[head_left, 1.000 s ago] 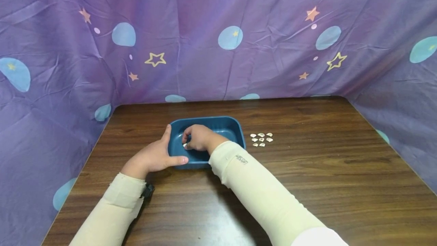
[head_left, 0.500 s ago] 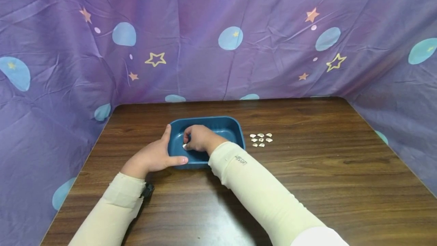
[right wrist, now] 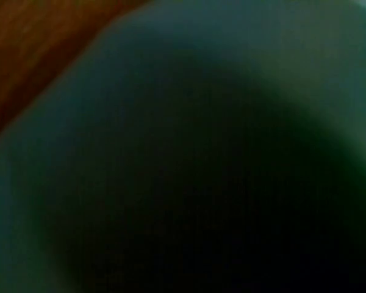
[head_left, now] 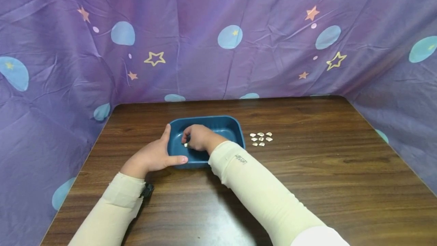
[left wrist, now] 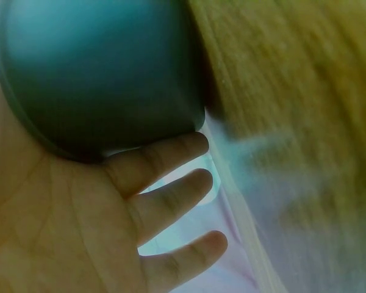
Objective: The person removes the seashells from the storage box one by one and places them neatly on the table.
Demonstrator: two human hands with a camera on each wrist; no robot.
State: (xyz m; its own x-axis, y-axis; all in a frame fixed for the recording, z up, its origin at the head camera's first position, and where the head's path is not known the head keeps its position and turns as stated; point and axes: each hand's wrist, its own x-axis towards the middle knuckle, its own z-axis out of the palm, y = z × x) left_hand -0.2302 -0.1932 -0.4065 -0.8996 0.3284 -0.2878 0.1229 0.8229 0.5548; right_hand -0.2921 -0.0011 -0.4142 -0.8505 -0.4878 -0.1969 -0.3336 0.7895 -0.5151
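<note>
In the head view, my left hand (head_left: 153, 156) spans the left end of a blue rectangular basin (head_left: 205, 117), thumb along the front rim and index finger up its left side. The left wrist view has the fingers (left wrist: 171, 201) straight and spread, the uppermost against the basin's outer wall. My right hand (head_left: 200, 138) reaches inside, fingers bent down around a small white shell-like piece (head_left: 186, 145) at the fingertips, close over the floor of the basin. Its thumb is mostly hidden. Dark blur fills most of the right wrist view.
Several small white shell-like pieces (head_left: 261, 139) lie in short rows on the brown wooden table (head_left: 324, 170), just right of the basin. A purple curtain (head_left: 273, 75) with stars and blue ovals hangs behind and at both sides.
Both hands and the basin keep their places. At the right fingertips the white piece has shifted slightly, and the thumb shows less than before.
</note>
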